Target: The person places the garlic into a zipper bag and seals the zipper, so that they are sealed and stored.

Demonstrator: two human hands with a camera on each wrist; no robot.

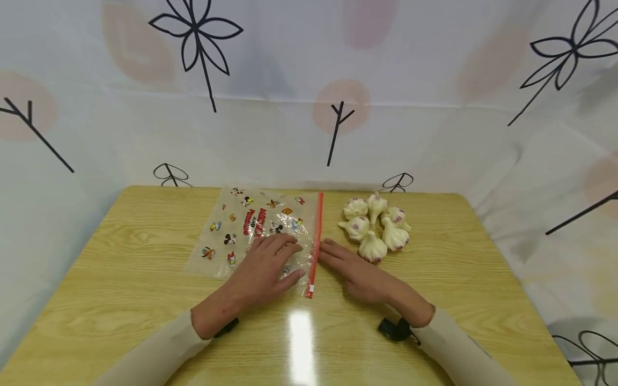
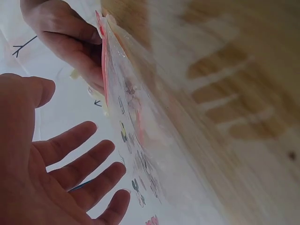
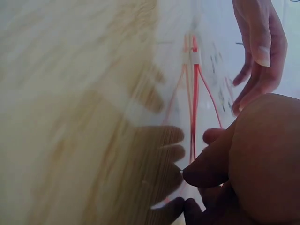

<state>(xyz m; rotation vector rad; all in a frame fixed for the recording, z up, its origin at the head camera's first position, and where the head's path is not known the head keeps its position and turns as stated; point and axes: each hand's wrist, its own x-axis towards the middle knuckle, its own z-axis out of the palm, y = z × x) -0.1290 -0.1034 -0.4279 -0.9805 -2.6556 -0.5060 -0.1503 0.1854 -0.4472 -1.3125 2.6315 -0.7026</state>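
A clear zip bag (image 1: 219, 214) with printed cartoon figures lies on the table, its red zip edge (image 1: 316, 225) toward the right. The white slider (image 1: 311, 288) sits at the near end of that edge. In the right wrist view the red strips spread apart, so the mouth gapes. My left hand (image 1: 267, 265) is over the bag's near right part, fingers spread and loosely bent, holding nothing; the left wrist view shows it apart from the bag. My right hand (image 1: 359, 273) reaches with extended fingers to the red edge; whether fingertips are inside the mouth I cannot tell.
Several white garlic bulbs (image 1: 373, 246) with purplish marks form a ring right of the bag, just beyond my right hand. The wooden table (image 1: 120, 268) meets a patterned cloth (image 1: 270, 139) at its back and sides.
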